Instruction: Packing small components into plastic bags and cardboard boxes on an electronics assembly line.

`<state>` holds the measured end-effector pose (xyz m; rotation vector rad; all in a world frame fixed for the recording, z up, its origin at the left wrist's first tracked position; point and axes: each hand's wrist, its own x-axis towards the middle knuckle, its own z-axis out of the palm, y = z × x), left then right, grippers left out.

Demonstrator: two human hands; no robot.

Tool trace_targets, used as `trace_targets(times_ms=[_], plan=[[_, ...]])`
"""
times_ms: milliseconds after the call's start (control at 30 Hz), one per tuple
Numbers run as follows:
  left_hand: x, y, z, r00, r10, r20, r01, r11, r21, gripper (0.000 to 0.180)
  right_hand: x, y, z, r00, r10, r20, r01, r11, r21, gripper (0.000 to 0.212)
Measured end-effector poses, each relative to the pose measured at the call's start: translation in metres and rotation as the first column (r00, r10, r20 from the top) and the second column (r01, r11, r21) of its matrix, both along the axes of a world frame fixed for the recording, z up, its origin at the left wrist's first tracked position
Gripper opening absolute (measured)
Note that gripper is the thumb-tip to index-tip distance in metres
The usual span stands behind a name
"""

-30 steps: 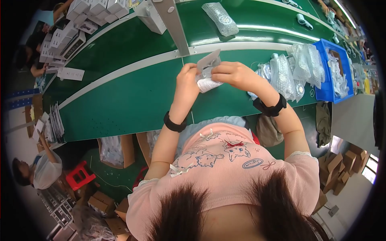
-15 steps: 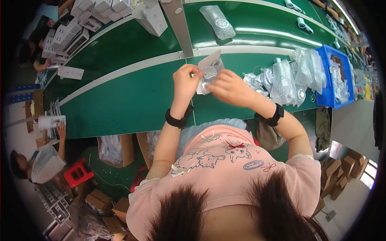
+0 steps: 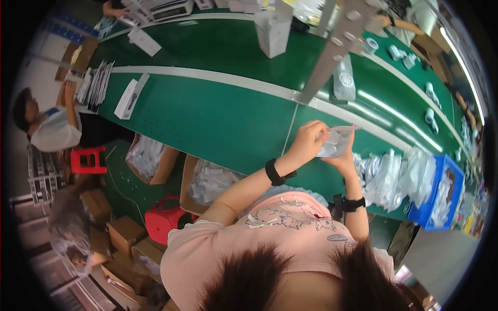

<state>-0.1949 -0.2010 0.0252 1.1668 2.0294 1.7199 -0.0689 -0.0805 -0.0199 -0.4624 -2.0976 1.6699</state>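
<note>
A small white box [image 3: 335, 141], its top open and clear plastic showing inside, is held above the green bench between my two hands. My left hand [image 3: 307, 140] pinches the box's left edge with bent fingers. My right hand [image 3: 345, 159] grips it from the right and from below, the thumb side partly hidden by the box. Just right of my right hand lie several bubble-wrapped items [image 3: 390, 175] in a heap, beside a blue bin [image 3: 450, 161] that has more wrapped pieces in it.
A metal post [image 3: 329, 59] rises beyond my hands, with a bubble-wrapped device [image 3: 344, 82] on the green belt behind it. Toward the left are a white carton [image 3: 130, 98], stacked flat cartons [image 3: 96, 85] and a person [image 3: 56, 127]. An open white box [image 3: 272, 33] stands farther back.
My view has swung left, so the bench sits farther right. My right hand has shifted from the front of the box to its right side and underneath; the left stays at its left edge.
</note>
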Motion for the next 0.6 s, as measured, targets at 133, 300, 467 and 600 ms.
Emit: trace_targets(times_ms=[133, 300, 467, 600], plan=[[-0.067, -0.055, -0.005, 0.941, 0.271, 0.204, -0.274, 0.962, -0.016, 0.023, -0.012, 0.035, -0.005, 0.998, -0.057, 0.025, 0.056, 0.997, 0.049, 0.113], [-0.244, -0.243, -0.04, 0.505, 0.741, -0.443, -0.855, 0.499, -0.14, 0.039, -0.05, 0.107, 0.026, 0.868, -0.483, -0.113, 0.486, 0.874, -0.004, 0.103], [-0.394, -0.444, -0.06, 0.098, 0.242, -0.965, -0.986, -0.109, -0.127, 0.067, -0.139, 0.197, 0.011, 0.856, -0.514, -0.056, 0.517, 0.854, 0.062, 0.09], [-0.45, -0.474, -0.057, 0.199, 0.301, -0.933, -0.942, -0.202, -0.266, 0.071, -0.176, 0.253, -0.022, 0.814, -0.569, -0.118, 0.468, 0.522, 0.713, 0.092]])
